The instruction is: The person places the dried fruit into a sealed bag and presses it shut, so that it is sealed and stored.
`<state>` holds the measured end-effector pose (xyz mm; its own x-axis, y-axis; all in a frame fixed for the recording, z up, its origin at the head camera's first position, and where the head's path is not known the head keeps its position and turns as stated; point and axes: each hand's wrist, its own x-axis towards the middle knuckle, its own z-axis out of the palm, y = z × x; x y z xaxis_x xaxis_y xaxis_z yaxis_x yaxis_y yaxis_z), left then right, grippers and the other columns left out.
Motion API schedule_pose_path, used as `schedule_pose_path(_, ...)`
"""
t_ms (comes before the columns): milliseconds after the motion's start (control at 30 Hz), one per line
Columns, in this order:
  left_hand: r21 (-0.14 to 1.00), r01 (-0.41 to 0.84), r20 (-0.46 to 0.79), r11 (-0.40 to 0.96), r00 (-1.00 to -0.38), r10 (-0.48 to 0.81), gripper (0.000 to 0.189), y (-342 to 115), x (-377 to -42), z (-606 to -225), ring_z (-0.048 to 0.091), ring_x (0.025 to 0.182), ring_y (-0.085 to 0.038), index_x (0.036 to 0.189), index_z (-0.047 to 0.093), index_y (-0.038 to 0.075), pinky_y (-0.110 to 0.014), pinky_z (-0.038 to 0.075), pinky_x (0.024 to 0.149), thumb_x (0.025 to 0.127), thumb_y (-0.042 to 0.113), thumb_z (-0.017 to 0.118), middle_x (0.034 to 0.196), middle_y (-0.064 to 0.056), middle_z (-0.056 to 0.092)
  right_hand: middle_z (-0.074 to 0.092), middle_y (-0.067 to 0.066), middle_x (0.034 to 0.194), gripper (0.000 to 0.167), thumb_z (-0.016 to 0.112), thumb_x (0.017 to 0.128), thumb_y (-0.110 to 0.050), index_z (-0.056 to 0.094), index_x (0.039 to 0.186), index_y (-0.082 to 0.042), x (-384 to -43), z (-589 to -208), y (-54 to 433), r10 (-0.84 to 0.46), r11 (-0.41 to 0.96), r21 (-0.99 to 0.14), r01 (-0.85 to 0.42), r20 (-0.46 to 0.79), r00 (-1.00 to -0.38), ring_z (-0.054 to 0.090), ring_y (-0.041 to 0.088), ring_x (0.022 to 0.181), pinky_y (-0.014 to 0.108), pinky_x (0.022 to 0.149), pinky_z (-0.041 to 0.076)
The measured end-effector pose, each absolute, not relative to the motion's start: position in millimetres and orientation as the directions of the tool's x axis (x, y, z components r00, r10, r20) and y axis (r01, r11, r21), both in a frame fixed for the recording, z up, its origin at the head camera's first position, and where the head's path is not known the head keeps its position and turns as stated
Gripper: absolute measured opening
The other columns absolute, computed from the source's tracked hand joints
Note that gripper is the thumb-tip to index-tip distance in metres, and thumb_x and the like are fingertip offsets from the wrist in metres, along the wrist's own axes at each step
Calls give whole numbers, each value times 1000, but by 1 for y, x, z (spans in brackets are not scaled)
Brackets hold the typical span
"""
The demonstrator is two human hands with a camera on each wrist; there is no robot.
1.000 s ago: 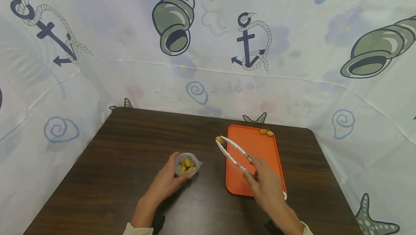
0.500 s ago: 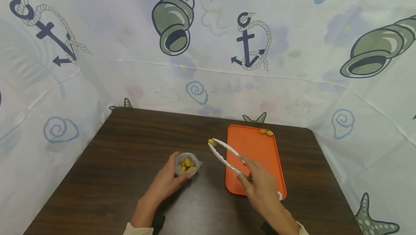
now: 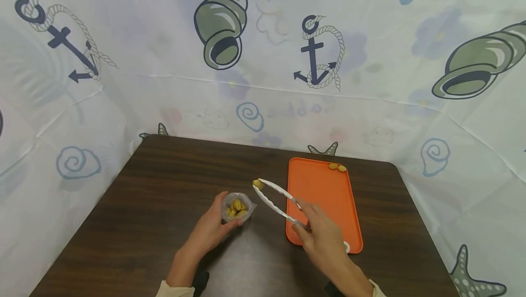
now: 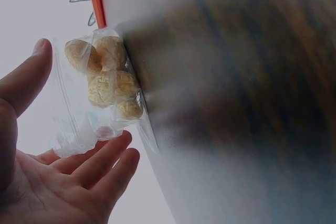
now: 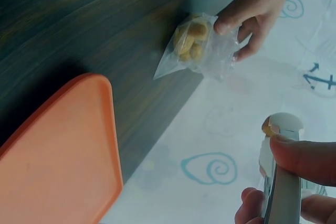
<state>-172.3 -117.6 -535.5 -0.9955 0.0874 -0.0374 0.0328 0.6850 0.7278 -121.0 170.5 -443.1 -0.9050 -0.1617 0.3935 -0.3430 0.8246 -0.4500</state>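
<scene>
Several yellow pieces (image 3: 236,204) already lie in the clear bag (image 5: 211,57) the left hand (image 3: 213,219) holds, the right hand (image 3: 325,241) grips tongs (image 3: 271,204) pinching 1 piece (image 3: 258,184) near it, and 2 others (image 3: 333,166) on the orange tray (image 3: 317,192) apparently await bagging.

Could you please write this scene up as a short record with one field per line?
Left grip: holds the clear plastic bag
Bag contents: several yellow-brown rounded pieces
Bag mouth: open
Right grip: holds white-tipped tongs
Tongs: one piece between the tips, outside the bag
Tray: orange, two pieces at its far right corner
Surface: dark wood-grain table
Backdrop: white cloth printed with anchors and shells
</scene>
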Motion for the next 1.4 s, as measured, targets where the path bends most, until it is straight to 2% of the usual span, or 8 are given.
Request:
schedule_pose_path(333,727,48,-22,685,-995,93,94,-118,-172,-537,63,122,-33,159,27,12,-55,50,98,88,42,82,142,-20,59,65,-8,100,64,92,74,-10,68,132,-18,-118,-451,160,-240,820,-386,-423,439,-866,44,-4,65,20,57,38)
schedule_pose_path(700,728,55,-5,684,-996,85,94,-120,-170,-535,62,125,-38,158,28,12,-57,50,100,87,40,83,143,-23,58,69,-4,102,65,92,71,-11,69,131,-15,-118,-467,151,-309,817,-305,-490,486,-818,55,4,72,25,61,48)
schedule_pose_path(967,727,71,13,683,-996,91,93,-120,-169,-536,61,128,-40,158,29,12,-58,50,100,87,40,83,147,-23,56,65,-5,94,66,92,71,-12,67,132,-13,-117,-475,147,-308,813,-351,-464,417,-855,47,2,67,24,60,43)
schedule_pose_path(1133,736,65,-5,674,-995,100,92,-117,-170,-534,64,121,-34,158,30,14,-54,51,95,88,41,83,143,-18,60,66,-7,101,70,91,73,-18,64,139,-16,-116,-474,149,-258,838,-398,-374,315,-913,49,1,66,22,59,42)
schedule_pose_path(1267,738,68,-3,671,-995,104,93,-116,-170,-531,64,120,-34,158,31,12,-54,51,94,87,42,83,142,-17,60,67,-5,110,69,88,78,-21,61,142,-17,-118,-472,153,-211,850,-432,-302,247,-946,53,3,70,23,61,44)
schedule_pose_path(1400,730,68,5,680,-996,93,93,-119,-168,-531,64,122,-37,157,31,11,-56,51,95,87,42,83,142,-20,59,65,-6,104,68,88,80,-24,61,142,-18,-124,-470,157,-182,854,-452,-258,205,-962,50,4,70,23,60,42)
